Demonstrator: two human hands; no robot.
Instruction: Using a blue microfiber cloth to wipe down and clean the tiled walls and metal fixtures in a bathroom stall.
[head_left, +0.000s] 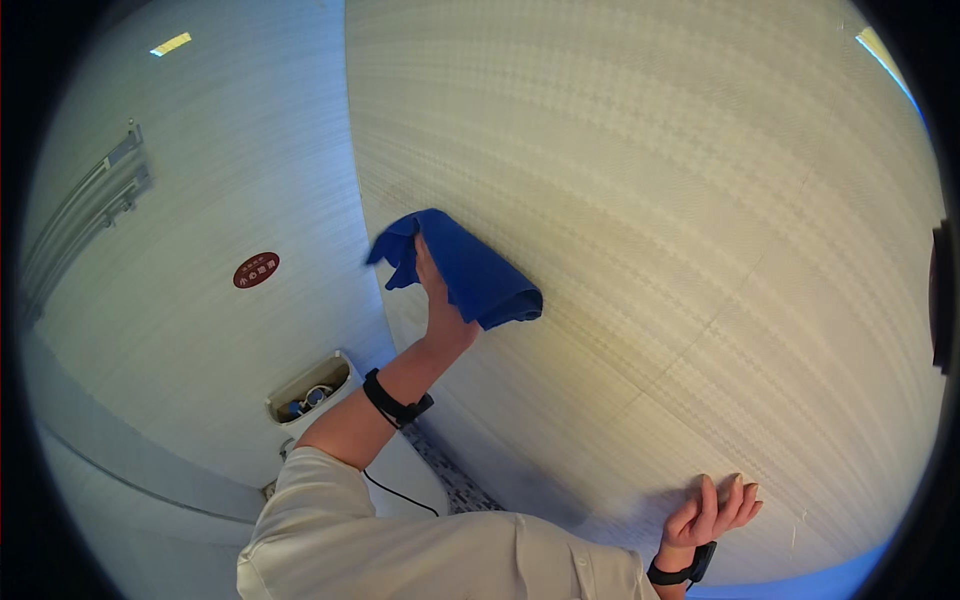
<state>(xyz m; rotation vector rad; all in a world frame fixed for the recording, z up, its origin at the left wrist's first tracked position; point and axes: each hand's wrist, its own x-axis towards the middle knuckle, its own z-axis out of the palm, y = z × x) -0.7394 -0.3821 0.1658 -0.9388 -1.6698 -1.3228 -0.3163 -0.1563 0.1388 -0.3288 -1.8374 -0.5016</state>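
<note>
My left hand (442, 315) is raised to the pale patterned wall panel (660, 225), close to the room's corner. It holds a blue cloth (480, 270), which is folded over the fingers and hides most of them. One loose end of the cloth hangs towards the corner. Lower down on the right, my right hand (709, 510) is beside the same panel with its fingers apart and nothing in it. Whether its fingertips touch the panel cannot be told. Each wrist wears a black band.
A toilet cistern (274, 412) without its lid stands below my left forearm, its fittings showing inside. A metal towel rack (90, 195) and a red oval sticker (256, 270) with writing are on the left wall. Mosaic flooring (450, 469) shows beside the toilet. A black cable (401, 495) hangs near my sleeve.
</note>
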